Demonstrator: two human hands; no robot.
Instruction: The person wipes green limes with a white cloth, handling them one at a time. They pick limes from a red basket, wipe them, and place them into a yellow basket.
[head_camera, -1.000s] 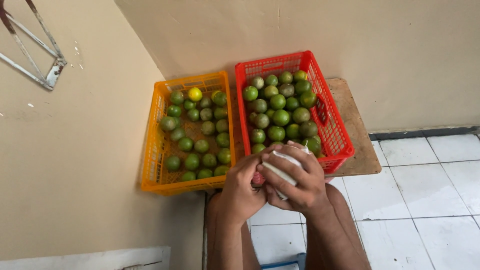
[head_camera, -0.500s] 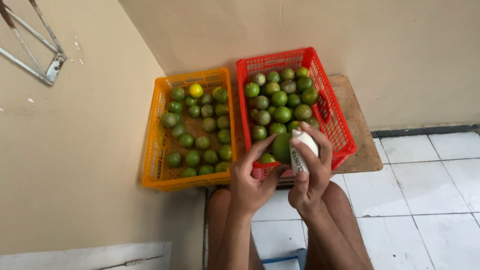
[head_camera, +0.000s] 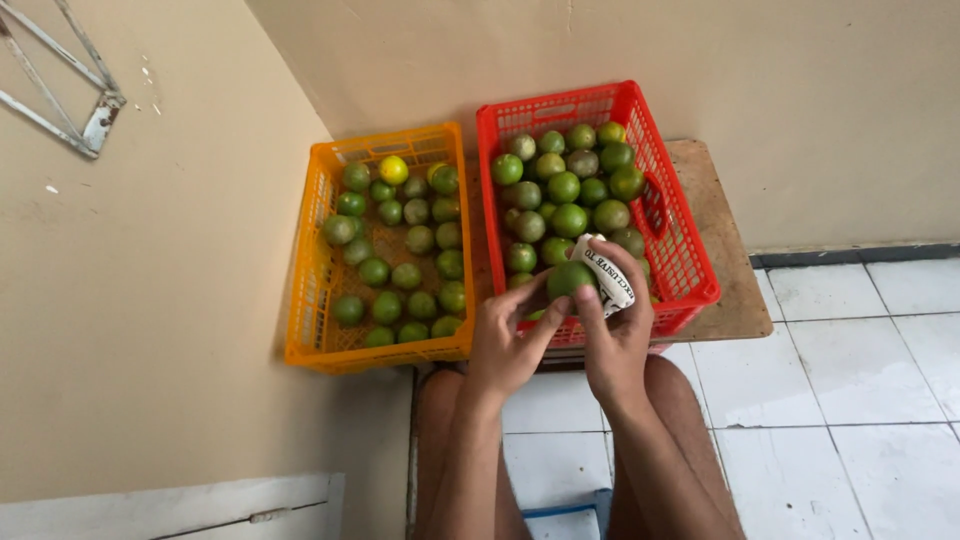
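The fingertips of the left hand (head_camera: 508, 345) pinch a green lime (head_camera: 570, 279) from below and from its left side, thumb and forefinger curled against its skin; the right hand (head_camera: 612, 335) presses a white cloth (head_camera: 606, 275) with dark print against the lime's right side, its fingers folded together over the cloth; the lime sits between the 2 hands, held just above the near rim of the red plastic crate (head_camera: 690, 260); it is nearly round, so no long axis or pointing end can be told; the cloth runs in a strip slanting from upper left to lower right; the red crate is piled with green limes to about its rim; just beside it, to its left, the orange plastic crate (head_camera: 310, 300) holds a single loose layer of green limes and 1 yellow one (head_camera: 393, 170) near its far edge; both crates rest on a wooden board (head_camera: 722, 230) against the beige wall (head_camera: 160, 300).
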